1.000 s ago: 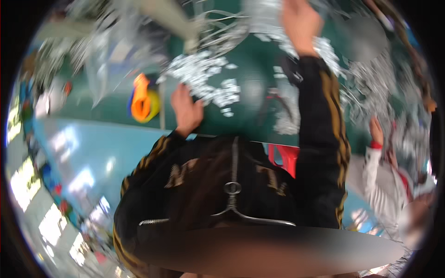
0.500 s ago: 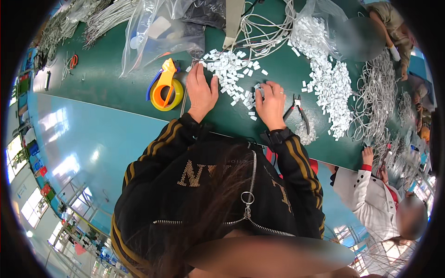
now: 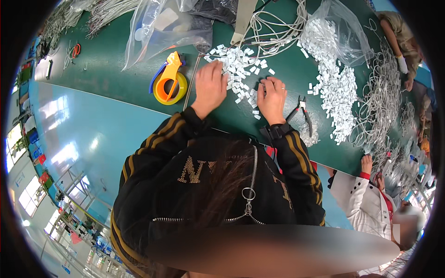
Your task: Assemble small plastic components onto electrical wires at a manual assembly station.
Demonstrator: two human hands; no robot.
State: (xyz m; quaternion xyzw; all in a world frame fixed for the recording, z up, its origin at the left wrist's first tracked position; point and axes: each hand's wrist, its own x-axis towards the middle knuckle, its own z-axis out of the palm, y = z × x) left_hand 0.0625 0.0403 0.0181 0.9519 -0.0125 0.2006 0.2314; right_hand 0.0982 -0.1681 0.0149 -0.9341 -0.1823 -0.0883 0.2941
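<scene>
A loose pile of small white plastic pieces [image 3: 239,62] lies on the green table between my hands. Along the pile's left edge, my left hand [image 3: 211,88] rests with fingers stretched out and thumb apart, holding nothing that I can see. My right hand [image 3: 272,99] is at the pile's lower right, palm down, its fingers bent and thumb apart. Its fingertips are partly hidden, and no held piece shows. To the left of my left hand stands a yellow-orange tape dispenser [image 3: 170,83]. Cutting pliers [image 3: 303,111] with dark handles lie right of my right hand.
A larger heap of white pieces [image 3: 336,99] spills from a clear bag [image 3: 345,32] at right. Coiled grey cables [image 3: 378,92] lie beyond it. A metal bracket [image 3: 243,21], cable loops [image 3: 278,30] and plastic bags [image 3: 162,30] stand at the back. Co-workers are at the right.
The whole view has shifted slightly. My left hand has moved a little right against the pile's edge. A piece seen at my right fingertips before is no longer visible there.
</scene>
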